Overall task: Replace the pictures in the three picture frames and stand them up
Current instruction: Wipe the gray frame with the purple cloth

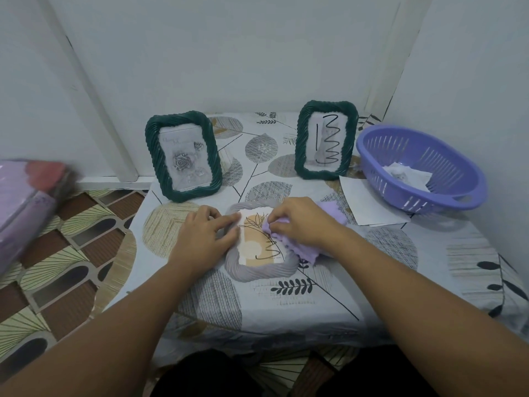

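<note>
While lying flat, the grey frame point(259, 272) shows a leaf print.

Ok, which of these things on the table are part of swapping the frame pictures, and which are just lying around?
Part of the job:
grey frame, lying flat under the left hand
purple cloth, gripped by the right hand
two green frames, standing
loose paper sheets

Just lying about:
purple basket holding crumpled paper
purple package off the table

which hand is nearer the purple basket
Right. The right hand, gripping a purple cloth over the grey frame, lies toward the basket; the left hand rests on the frame's far side.
</note>
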`<state>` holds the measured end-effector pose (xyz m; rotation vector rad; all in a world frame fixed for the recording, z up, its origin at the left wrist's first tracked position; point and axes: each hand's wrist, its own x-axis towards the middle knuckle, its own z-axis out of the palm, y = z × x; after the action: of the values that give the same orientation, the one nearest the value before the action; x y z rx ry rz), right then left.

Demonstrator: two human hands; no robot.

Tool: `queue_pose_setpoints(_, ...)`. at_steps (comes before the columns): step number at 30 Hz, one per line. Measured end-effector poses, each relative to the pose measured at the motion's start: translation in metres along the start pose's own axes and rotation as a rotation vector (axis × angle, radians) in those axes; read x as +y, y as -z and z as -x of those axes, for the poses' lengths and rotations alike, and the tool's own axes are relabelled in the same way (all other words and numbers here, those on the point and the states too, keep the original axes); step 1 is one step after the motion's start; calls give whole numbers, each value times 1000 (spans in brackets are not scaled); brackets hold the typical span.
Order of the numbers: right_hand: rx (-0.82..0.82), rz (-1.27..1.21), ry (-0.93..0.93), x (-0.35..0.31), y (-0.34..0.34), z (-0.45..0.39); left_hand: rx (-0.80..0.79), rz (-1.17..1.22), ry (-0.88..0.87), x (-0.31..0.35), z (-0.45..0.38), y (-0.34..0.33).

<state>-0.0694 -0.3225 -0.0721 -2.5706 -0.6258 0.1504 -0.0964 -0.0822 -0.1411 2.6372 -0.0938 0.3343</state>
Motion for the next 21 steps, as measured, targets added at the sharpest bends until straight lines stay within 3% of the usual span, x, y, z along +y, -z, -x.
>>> queue_pose_setpoints(3, 85, 43, -48, -5, -8, -8, 3, -11, -7, 1, 0, -1)
queue_pose_setpoints(8, -64, 1, 24, -5, 0, 2, 4, -1, -3, 0, 0, -1)
queue_pose_setpoints(13, 67, 37, -4, -5, -6, -3, 0, -2, -6, 1, 0, -1)
queue_pose_setpoints(18, -45, -20, 34, 0, -4, 4, 4, -2, -1, 0, 0, 0)
queue_pose_setpoints(21, 5, 23, 15, 1, -3, -1, -11, -11, 0, 1, 0, 1)
